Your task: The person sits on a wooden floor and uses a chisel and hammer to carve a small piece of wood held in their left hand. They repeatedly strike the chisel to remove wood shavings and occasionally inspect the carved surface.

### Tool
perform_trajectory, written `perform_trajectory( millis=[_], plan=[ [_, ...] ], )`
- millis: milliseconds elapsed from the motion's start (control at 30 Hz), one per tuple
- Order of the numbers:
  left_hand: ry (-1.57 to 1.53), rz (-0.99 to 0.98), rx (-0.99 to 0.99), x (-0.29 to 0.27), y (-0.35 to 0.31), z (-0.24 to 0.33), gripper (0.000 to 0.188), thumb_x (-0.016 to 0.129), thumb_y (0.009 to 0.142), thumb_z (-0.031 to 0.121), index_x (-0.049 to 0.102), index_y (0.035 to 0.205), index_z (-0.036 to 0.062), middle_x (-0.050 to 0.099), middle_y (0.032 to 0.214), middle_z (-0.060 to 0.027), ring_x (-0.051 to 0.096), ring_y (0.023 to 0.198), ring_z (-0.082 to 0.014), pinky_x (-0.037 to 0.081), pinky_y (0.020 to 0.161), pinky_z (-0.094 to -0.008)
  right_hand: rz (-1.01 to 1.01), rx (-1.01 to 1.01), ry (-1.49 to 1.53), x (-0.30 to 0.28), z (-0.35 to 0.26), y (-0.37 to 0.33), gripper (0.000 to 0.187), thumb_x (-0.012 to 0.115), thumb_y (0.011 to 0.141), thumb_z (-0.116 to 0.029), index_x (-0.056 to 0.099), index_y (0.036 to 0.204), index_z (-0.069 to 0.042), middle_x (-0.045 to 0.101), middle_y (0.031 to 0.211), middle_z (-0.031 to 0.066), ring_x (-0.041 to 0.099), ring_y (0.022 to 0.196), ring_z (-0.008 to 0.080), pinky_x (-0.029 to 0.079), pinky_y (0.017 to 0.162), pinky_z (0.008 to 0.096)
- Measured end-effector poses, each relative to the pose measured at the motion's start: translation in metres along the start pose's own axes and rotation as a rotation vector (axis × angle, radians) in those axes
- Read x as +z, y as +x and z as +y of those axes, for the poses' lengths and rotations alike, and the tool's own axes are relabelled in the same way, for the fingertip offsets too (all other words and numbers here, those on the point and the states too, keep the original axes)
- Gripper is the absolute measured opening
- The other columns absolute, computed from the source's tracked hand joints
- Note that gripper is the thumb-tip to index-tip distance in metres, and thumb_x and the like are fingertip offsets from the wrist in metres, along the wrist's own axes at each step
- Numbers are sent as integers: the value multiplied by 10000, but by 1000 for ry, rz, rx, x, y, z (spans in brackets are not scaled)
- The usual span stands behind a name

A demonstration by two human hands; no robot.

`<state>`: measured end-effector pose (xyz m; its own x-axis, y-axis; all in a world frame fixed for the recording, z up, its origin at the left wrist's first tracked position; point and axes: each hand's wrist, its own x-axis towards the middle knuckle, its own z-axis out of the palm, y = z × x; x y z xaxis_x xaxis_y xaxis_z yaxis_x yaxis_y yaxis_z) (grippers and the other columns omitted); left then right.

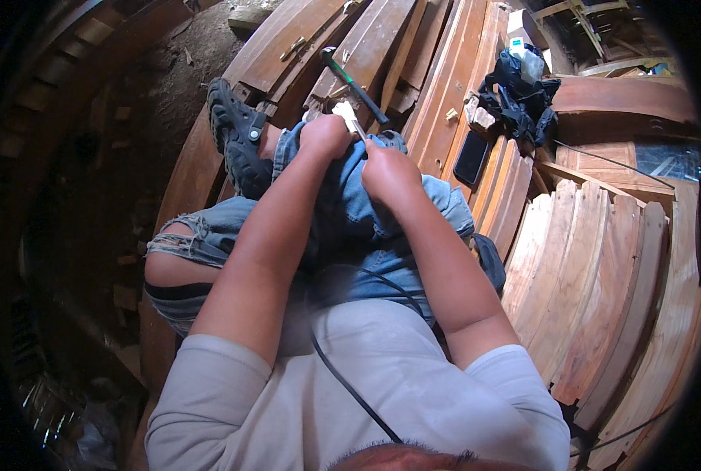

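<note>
My left hand [324, 136] is closed above my lap, close to the lower leg of my jeans. At its fingers shows a small pale piece [343, 112], possibly wood; its kind is unclear. My right hand [390, 173] is closed too, just to the right and slightly nearer. From it a thin, metal-looking tool [358, 127] points toward the pale piece; the grip is hidden in my fist. Just beyond both hands a hammer [354, 85] with a dark handle and a green band lies across the planks.
Long brown wooden planks [452, 86] stretch away under and ahead of me. A black phone [470, 158] lies on them at right, near a black plastic bag [515, 98]. Paler curved boards [594, 267] are stacked at right. Dark ground [91, 228] with wood scraps spreads at left.
</note>
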<state>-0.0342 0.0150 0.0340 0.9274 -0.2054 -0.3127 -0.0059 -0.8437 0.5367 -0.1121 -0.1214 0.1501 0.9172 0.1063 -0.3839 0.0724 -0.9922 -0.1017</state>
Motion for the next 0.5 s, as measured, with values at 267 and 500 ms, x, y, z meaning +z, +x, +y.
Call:
perform_trajectory(
  millis=[267,500],
  plan=[
    [14,-23,-25,-5,0,2,472,771,917,484,820,1094,49,786,1171,-200,764,1086,-372,609,931,-483,9,52,13,13,-7,6,429,468,1018,-127,634,1382,28,767,1110,277,758,1043,424,602,894,538],
    [14,8,-11,-1,3,3,524,744,926,532,816,1094,41,784,1159,-217,767,1070,-382,607,923,-494,-9,63,38,18,-3,43,458,444,1029,-158,631,1423,-17,742,1212,284,726,1140,430,579,965,546]
  ],
)
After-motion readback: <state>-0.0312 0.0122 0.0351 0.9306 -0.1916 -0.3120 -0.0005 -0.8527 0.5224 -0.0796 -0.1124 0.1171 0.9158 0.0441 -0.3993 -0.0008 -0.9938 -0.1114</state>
